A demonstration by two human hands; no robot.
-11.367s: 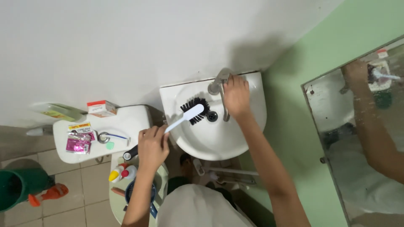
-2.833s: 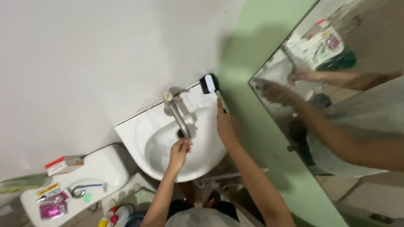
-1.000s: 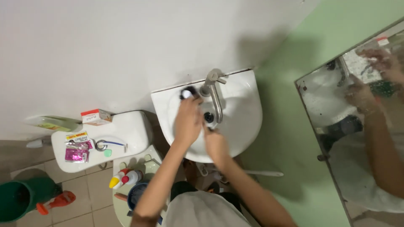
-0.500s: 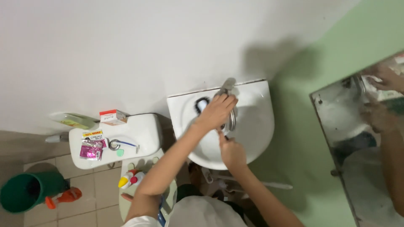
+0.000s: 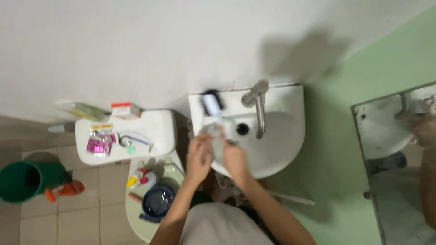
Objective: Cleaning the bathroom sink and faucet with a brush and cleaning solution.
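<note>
While both hands, left and right, grip the white bristled brush, it lies along the glossy sink's left rim.

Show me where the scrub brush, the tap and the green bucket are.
scrub brush (image 5: 211, 103), head view, on its white back above the black bristles.
tap (image 5: 259, 119), head view, midway along the metal spout.
green bucket (image 5: 18, 181), head view, on its rim.

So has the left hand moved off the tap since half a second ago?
Yes. The left hand has come off the tap, down-left to the sink front rim, beside the right hand.
</note>
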